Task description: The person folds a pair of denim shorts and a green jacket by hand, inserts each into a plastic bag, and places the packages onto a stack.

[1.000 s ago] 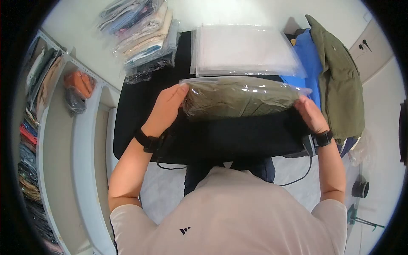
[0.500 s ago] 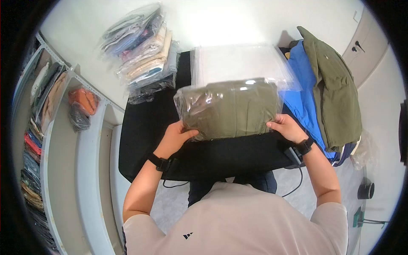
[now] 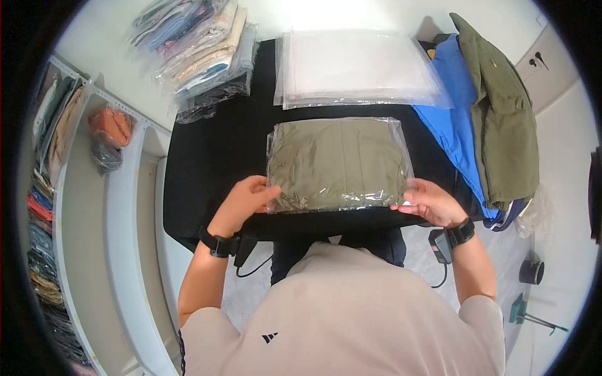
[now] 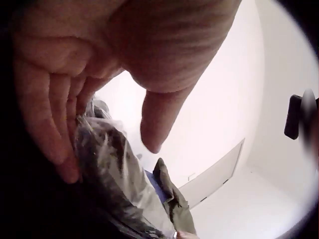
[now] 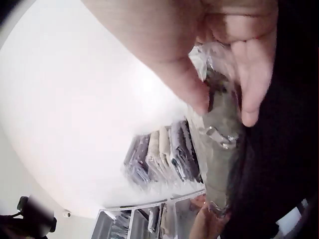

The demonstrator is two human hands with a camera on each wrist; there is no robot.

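A folded olive garment in a clear bag [image 3: 338, 163] lies flat on the black table [image 3: 207, 144], near its front edge. At the bag's near left corner is my left hand [image 3: 244, 200]; the left wrist view shows its thumb [image 4: 162, 119] raised off the plastic and its fingers [image 4: 55, 119] relaxed along the bag's side. My right hand [image 3: 433, 202] pinches the near right corner. In the right wrist view the thumb [image 5: 192, 89] lies on one face of the bagged garment [image 5: 219, 159], the fingers [image 5: 254, 74] on the other.
Clear empty bags [image 3: 357, 69] are stacked at the back of the table. A pile of bagged clothes [image 3: 207, 56] stands back left. Blue [image 3: 454, 94] and olive garments [image 3: 501, 119] hang over the right side. Shelving [image 3: 84, 238] with bagged items runs along the left.
The bagged garment, held up and tilted in both hands before, has come down flat onto the table. My left thumb has lifted from it, while the right hand keeps hold.
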